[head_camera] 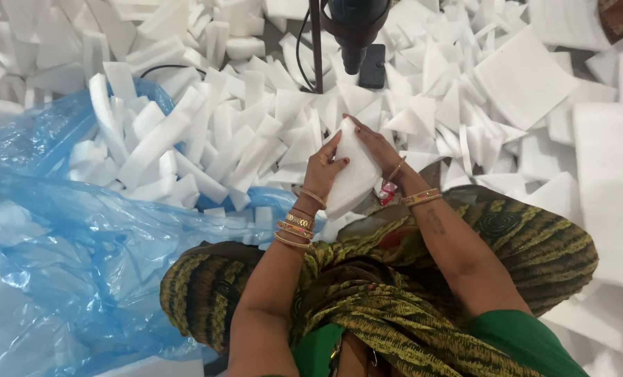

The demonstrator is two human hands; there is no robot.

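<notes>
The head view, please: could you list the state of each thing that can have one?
Foam block: held upright between both hands.
Left hand: grip closed on the block's left side.
Right hand: grip closed on its top and right side.
Blue plastic bag: open, crumpled, foam strips lying on it.
Machine: upright above the pile; running or not cannot be told.

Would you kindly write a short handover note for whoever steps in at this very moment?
Left hand: grip on the near-left side of a white foam block.
Right hand: grip on the block's far side.
The block is held up over the lap, below the mounted cutting tool.
Cut foam strips lie heaped on the blue plastic sheet; triangles and large foam sheets lie to the right.
Block in hand looks uncut.
</notes>
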